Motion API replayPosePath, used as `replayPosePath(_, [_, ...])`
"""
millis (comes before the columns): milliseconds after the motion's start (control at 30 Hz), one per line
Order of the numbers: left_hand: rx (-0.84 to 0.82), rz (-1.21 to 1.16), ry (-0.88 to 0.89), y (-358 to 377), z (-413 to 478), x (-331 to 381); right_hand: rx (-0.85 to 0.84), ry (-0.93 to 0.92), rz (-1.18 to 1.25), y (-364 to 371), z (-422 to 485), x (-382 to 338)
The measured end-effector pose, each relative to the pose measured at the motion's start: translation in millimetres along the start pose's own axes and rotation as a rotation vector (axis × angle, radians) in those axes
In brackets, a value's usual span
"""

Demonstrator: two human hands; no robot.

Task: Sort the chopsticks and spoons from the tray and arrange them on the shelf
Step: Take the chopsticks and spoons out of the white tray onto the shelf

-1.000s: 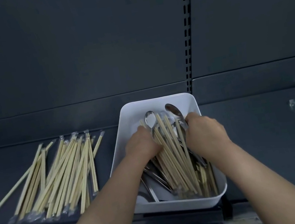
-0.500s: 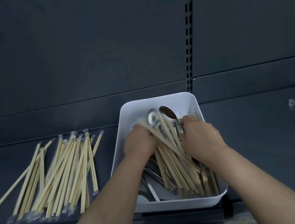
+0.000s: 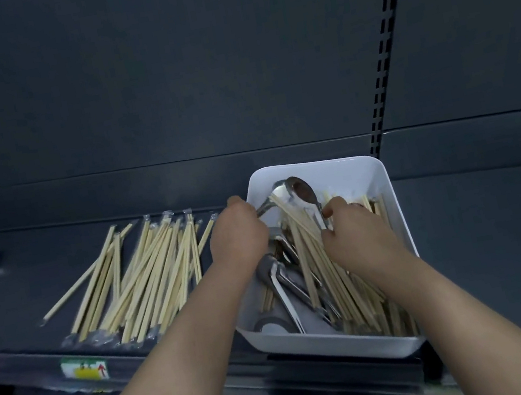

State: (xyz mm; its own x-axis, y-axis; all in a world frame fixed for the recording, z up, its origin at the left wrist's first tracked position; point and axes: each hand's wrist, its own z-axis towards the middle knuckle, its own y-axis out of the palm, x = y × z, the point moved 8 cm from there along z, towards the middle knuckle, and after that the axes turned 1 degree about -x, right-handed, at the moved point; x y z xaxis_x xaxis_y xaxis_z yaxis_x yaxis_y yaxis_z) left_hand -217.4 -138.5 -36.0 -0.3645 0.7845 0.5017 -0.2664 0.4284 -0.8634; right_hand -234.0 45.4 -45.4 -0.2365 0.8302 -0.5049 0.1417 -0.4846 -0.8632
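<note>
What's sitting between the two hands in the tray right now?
Head view: between the left hand and right hand lie loose chopsticks and metal spoons in the tray.

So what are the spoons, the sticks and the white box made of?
The spoons look like polished metal: grey and shiny, catching the light. The chopsticks look like pale bamboo or wood, matte, each in a clear plastic sleeve that crinkles at the ends. The tray looks like smooth white plastic with rounded corners, though I can't be sure.
</note>
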Motion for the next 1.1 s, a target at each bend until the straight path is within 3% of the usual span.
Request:
replayPosePath(100, [0.000,-0.226,-0.068,-10.9,0.8,-19.5,-0.005,-0.049,0.003,1.2,4.0,-17.9])
replayPosePath(300, [0.152,-0.564,-0.214,-57.6,-0.8,-80.9,-0.029,-0.146,0.114,17.5,12.9,-86.3])
replayPosePath(567, [0.167,-0.468,-0.332,-115.9,20.3,-234.9,-0.199,-0.280,0.092,107.5,29.5,-229.0])
replayPosePath(833, [0.132,-0.384,-0.458,-185.1,64.5,-428.8,-0.366,-0.212,0.041,253.3,59.0,-380.0])
replayPosePath(1100, [0.114,-0.251,-0.526,-224.2,96.2,-544.1,-0.505,-0.135,0.032,349.4,85.5,-467.7])
